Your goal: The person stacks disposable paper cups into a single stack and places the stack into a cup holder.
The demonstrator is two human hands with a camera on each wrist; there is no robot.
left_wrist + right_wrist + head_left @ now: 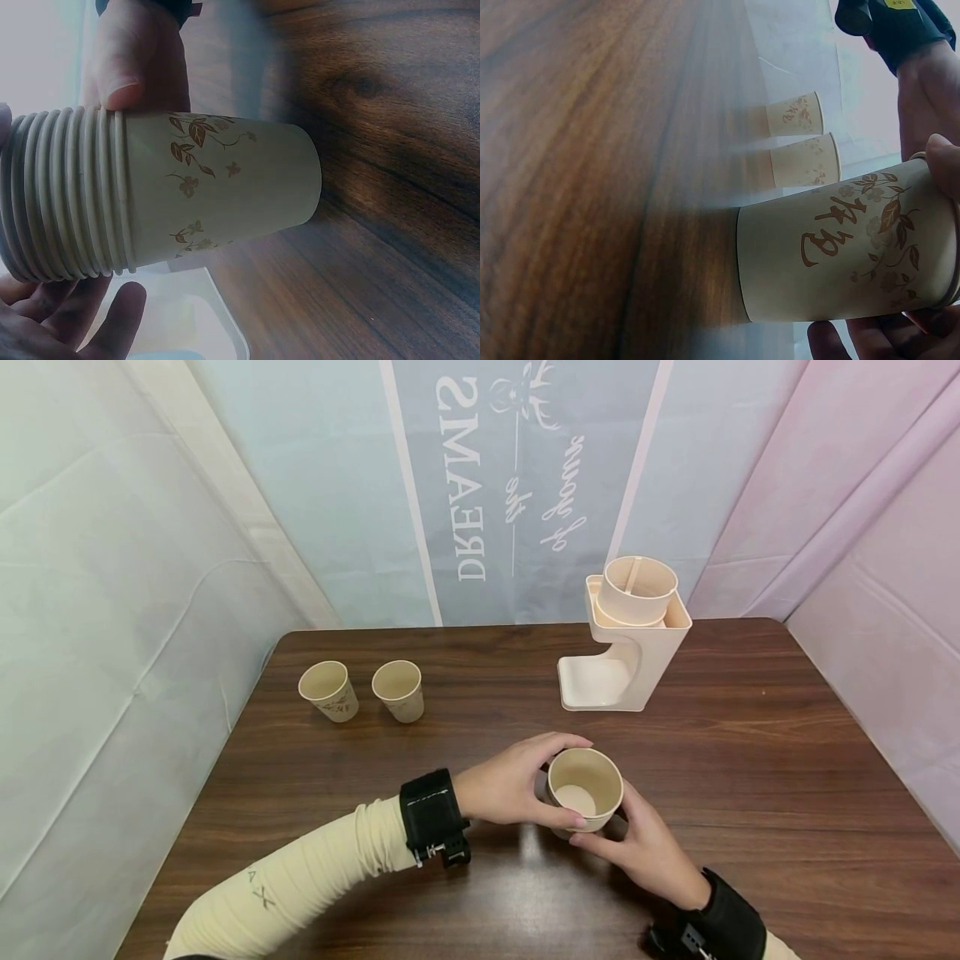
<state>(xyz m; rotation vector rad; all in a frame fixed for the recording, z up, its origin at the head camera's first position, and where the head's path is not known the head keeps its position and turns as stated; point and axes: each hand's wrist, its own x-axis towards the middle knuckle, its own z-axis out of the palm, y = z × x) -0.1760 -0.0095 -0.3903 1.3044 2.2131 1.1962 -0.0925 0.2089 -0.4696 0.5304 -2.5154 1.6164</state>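
Both hands hold a stack of paper cups [585,787] near the middle of the table, mouths facing up. Several nested rims show in the left wrist view, above one cup wall with a brown leaf print [217,187]. My left hand [513,785] grips the stack's upper part from the left, thumb in front and fingers behind. From the right, my right hand [648,852] curls round it, its thumb at the near side. The bottom of the stack [840,259] is close over the tabletop in the right wrist view.
Two single paper cups, one at far left [330,692] and one beside it [399,692], stand upright. A cream-coloured stand [652,664] with a round tube [637,597] on top is at the back right. Curtains [330,485] hang behind the wooden table [480,735].
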